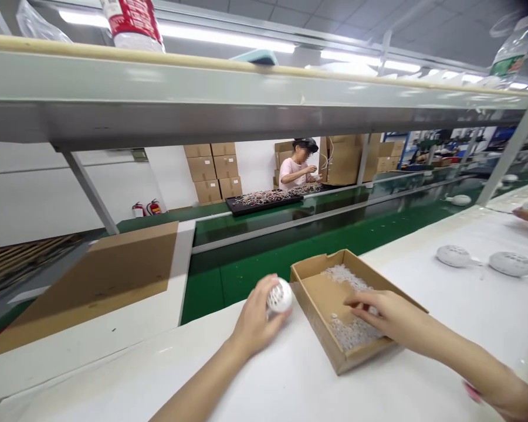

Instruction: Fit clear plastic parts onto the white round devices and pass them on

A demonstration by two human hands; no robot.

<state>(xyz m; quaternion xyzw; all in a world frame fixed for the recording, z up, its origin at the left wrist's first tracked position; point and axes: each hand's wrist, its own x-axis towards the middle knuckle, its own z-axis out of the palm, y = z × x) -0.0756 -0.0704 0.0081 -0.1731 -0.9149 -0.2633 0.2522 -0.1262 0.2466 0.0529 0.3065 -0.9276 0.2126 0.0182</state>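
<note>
My left hand (256,321) is closed around a white round housing with a perforated grille (280,295), held just above the white tabletop (286,390). Inside a shallow cardboard box (319,335), small translucent plastic pieces (354,335) lie in loose heaps along the near and right sides. My right hand (389,319) reaches over the box's right wall, thumb and fingers pinched together above the heaps. Whatever sits between those fingertips is too small to make out.
Two similar white housings (453,256) lie at the right. Beyond the table edge runs a green conveyor (246,266), with another housing (460,200) on it. An overhead shelf (246,82) crosses above. Across the belt, a person (294,170) works beside a black tray of wires (264,202).
</note>
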